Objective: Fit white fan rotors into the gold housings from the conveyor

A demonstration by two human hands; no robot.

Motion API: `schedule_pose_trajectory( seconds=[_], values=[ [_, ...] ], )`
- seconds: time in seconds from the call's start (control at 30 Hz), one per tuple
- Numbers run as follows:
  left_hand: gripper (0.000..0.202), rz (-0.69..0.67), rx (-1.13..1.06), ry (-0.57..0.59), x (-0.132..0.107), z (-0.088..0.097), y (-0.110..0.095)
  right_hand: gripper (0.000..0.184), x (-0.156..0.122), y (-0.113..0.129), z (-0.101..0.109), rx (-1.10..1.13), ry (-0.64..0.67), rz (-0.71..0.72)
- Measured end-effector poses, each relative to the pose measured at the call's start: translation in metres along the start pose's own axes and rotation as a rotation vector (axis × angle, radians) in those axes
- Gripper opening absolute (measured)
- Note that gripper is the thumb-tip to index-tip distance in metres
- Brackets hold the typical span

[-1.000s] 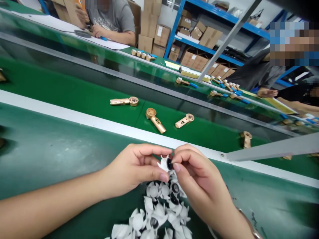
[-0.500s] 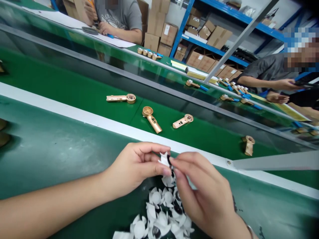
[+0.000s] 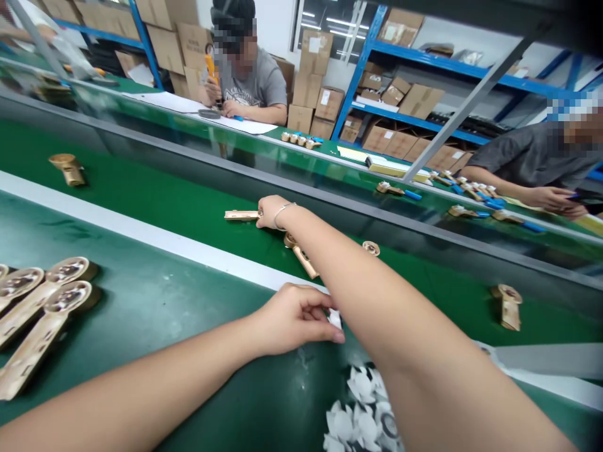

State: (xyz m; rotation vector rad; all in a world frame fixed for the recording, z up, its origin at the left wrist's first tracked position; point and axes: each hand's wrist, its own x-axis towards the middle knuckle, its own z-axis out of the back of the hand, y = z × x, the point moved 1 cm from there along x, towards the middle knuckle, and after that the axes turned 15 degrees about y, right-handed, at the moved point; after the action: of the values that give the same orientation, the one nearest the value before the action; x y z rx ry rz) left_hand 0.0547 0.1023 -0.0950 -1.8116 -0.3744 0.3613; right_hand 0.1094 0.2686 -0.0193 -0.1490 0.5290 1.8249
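My left hand [image 3: 294, 320] is closed on a small white fan blade [image 3: 335, 319] above the green worktop, pinching it between thumb and fingers. Out over the green belt stretches my right arm, and my right hand [image 3: 273, 212] grips the round head of a gold handheld fan housing [image 3: 240, 215]. That head is mostly hidden under the fingers. Close by, a second gold housing [image 3: 306, 262] lies partly behind my forearm, and the round end of another [image 3: 371, 248] shows beyond it. A pile of white fan blades [image 3: 360, 420] lies on the worktop below my right arm.
Several gold housings [image 3: 66, 295] lie together at the left of the worktop. Single ones rest on the belt at far left [image 3: 70, 169] and right [image 3: 509, 306]. A white rail [image 3: 188, 248] edges the belt. Two co-workers sit across it; a metal post [image 3: 471, 107] rises at right.
My right hand has left the fan blade and reached forward onto a gold housing. My left hand keeps the blade. The view has shifted left, showing more housings on the worktop.
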Motion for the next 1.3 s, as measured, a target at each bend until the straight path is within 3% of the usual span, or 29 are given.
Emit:
schedule_pose_trajectory(
  seconds=[0.1, 0.17, 0.23, 0.33, 0.43, 0.57, 0.7, 0.8, 1.0, 1.17, 1.3],
  values=[
    [0.046, -0.014, -0.101, -0.061, 0.003, 0.002, 0.001, 0.026, -0.041, -0.013, 0.008, 0.035, -0.085, 0.063],
    [0.044, -0.039, -0.18, -0.123, 0.005, 0.006, 0.0, 0.037, -0.097, -0.032, 0.012, 0.084, -0.206, 0.101],
    [0.041, -0.07, -0.244, -0.187, 0.007, 0.009, -0.004, 0.059, -0.162, -0.051, 0.01, 0.172, -0.301, 0.111],
    [0.034, -0.112, -0.313, -0.238, 0.006, 0.01, -0.013, 0.05, -0.248, -0.065, -0.016, 0.609, -0.391, 0.185],
    [0.032, -0.143, -0.337, -0.195, 0.001, -0.001, -0.024, 0.039, -0.294, -0.061, -0.055, 0.829, -0.391, 0.177],
    [0.031, -0.17, -0.295, -0.081, -0.007, -0.024, -0.037, 0.047, -0.306, -0.053, -0.087, 0.75, -0.407, 0.191],
    [0.032, -0.201, -0.176, -0.047, -0.013, -0.039, -0.046, 0.056, -0.304, -0.055, -0.093, 0.77, -0.364, 0.261],
    [0.034, -0.189, -0.111, -0.072, -0.015, -0.044, -0.049, 0.052, -0.303, -0.058, -0.094, 0.83, -0.336, 0.237],
    [0.038, -0.19, 0.003, -0.091, -0.017, -0.044, -0.053, 0.058, -0.303, -0.06, -0.092, 0.522, -0.387, 0.216],
    [0.034, -0.112, 0.224, -0.087, -0.016, -0.041, -0.05, 0.06, -0.299, -0.061, -0.094, 0.259, -0.452, 0.222],
    [0.046, -0.06, 0.317, -0.074, -0.023, -0.049, -0.045, 0.058, -0.294, -0.052, -0.105, 0.005, -0.543, 0.184]
  ],
)
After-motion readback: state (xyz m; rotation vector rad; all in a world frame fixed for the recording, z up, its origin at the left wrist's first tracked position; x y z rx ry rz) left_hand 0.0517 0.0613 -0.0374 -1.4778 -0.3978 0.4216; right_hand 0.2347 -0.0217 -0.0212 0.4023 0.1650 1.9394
